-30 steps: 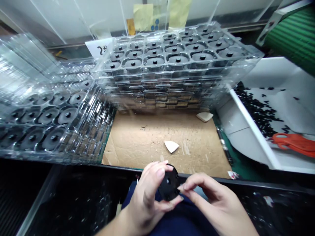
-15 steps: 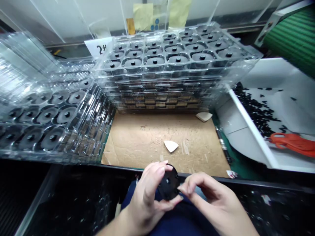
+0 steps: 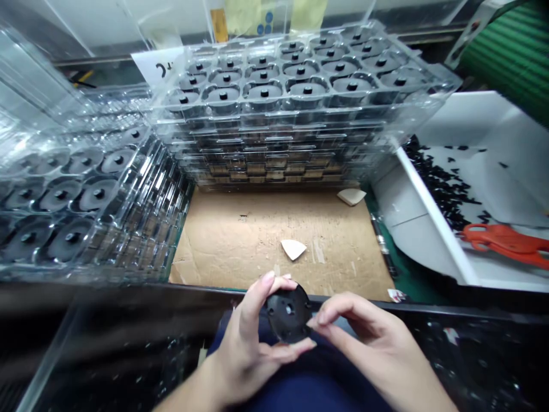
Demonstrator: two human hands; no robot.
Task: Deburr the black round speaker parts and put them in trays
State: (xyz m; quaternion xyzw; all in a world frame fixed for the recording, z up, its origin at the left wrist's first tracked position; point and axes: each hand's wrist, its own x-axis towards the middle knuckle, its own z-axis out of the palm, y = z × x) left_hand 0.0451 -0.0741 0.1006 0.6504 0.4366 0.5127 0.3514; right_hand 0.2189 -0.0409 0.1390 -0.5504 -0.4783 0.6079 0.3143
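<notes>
My left hand (image 3: 249,337) grips a round black plastic disc (image 3: 288,313) by its rim, fingers at the top and thumb below. The disc has a small hole in the middle and a few little holes near the edge; its face is turned up toward me. At the disc's right edge, the thumb and forefinger of my right hand (image 3: 360,337) are pinched together. Whatever is between those fingertips, if anything, is too small to make out. Just beyond my hands, a white three-cornered piece (image 3: 293,249) lies on the cardboard sheet (image 3: 231,246).
Stacked clear trays (image 3: 266,129) of dark round parts stand behind the cardboard, with another tray stack (image 3: 72,200) at left. A white bin (image 3: 433,223) at right holds small black pieces (image 3: 446,189) and an orange-handled tool (image 3: 506,243). A second white piece (image 3: 351,197) lies farther back.
The disc has been tilted so that its face shows more fully, and it sits slightly more to the left. My right fingertips stay at its edge. The camera view has shifted a little.
</notes>
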